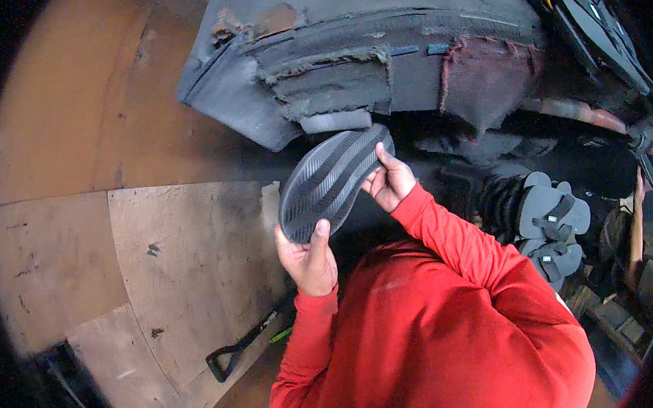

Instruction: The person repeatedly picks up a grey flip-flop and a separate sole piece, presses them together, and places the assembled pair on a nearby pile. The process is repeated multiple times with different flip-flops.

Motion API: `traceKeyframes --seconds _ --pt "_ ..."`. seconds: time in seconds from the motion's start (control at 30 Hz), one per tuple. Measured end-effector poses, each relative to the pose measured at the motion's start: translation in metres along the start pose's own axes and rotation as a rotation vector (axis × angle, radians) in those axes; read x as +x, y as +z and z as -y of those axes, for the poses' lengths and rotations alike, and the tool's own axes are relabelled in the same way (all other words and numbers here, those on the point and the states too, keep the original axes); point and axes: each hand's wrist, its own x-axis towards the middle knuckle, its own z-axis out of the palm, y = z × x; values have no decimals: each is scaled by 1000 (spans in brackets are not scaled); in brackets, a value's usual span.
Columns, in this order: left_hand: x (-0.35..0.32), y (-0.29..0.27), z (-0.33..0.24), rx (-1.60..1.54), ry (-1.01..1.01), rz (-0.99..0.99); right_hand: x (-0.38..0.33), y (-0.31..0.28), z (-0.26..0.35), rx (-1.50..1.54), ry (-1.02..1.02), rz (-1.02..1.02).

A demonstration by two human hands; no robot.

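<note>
A dark grey shoe sole (329,182) with ribbed wavy bands is held up slantwise in front of me. My left hand (310,262) grips its near end, thumb on the ribbed face. Higher up, my right hand (392,182) pinches the far end near its right edge, fingers partly behind it. Just beyond the sole is a short pale grey roller-like piece (335,122); whether the two touch, I cannot tell. Above the roller, a dusty dark machine or bench (376,28) has a frayed grey cloth (331,85) and a reddish cloth (482,81) hanging from it.
To the right stand stacked grey and black sandals (552,210). Another person's arm (637,236) shows at the far right. Wooden panels (196,255) line the left, with a black-handled tool (234,349) lower down. A reddish pipe (576,111) runs beside the machine.
</note>
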Motion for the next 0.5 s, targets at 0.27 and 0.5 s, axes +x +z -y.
traceKeyframes --seconds 0.27,0.5 --pt "-91 -84 -1 510 -131 6 -25 30 -23 -162 47 213" --pt "0 -60 50 650 -61 247 -30 7 -8 -487 -163 183"
